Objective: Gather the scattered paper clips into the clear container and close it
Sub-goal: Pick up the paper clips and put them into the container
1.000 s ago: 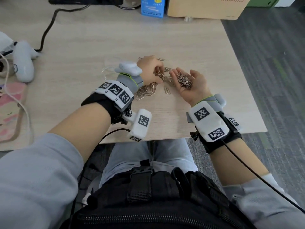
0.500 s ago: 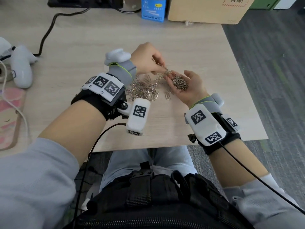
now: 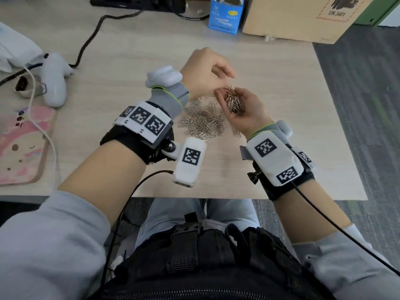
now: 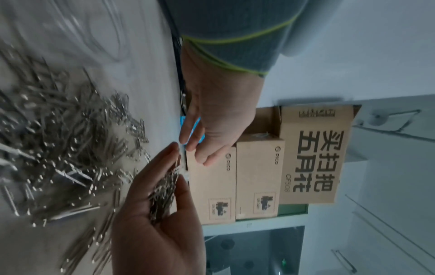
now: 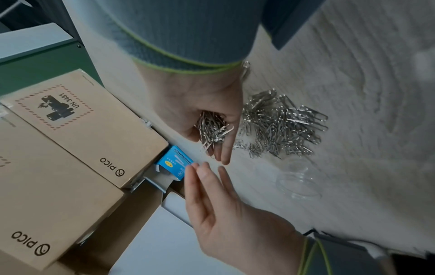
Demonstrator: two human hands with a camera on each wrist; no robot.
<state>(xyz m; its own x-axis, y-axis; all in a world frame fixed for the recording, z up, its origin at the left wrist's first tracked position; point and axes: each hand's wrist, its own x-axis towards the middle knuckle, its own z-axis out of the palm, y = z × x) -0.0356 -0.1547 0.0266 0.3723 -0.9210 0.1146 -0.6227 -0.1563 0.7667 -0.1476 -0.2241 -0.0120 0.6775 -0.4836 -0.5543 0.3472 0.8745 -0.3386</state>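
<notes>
You're getting open desk [image 3: 270, 165] right of the paper clip pile [image 3: 202, 122]; the clear container [image 5: 297, 183] is sitting just beyond it. Blue box [image 3: 226, 15] and cardboard box [image 3: 303, 20] are blocking the far edge, white controller [image 3: 54, 83] crowding the left.

- Clear round plastic container [image 5: 298, 183]: faint in the right wrist view, its rim barely readable; hidden behind the left hand [image 3: 207, 71] in the head view.
- Loose silver wire paper clips [image 4: 61, 148] on the counter: motion-blurred in the left wrist view.
- Pink patterned mat [image 3: 21, 146]: cut off by the frame's left edge.
- Brown cardboard box [image 3: 303, 16]: top cropped.
</notes>
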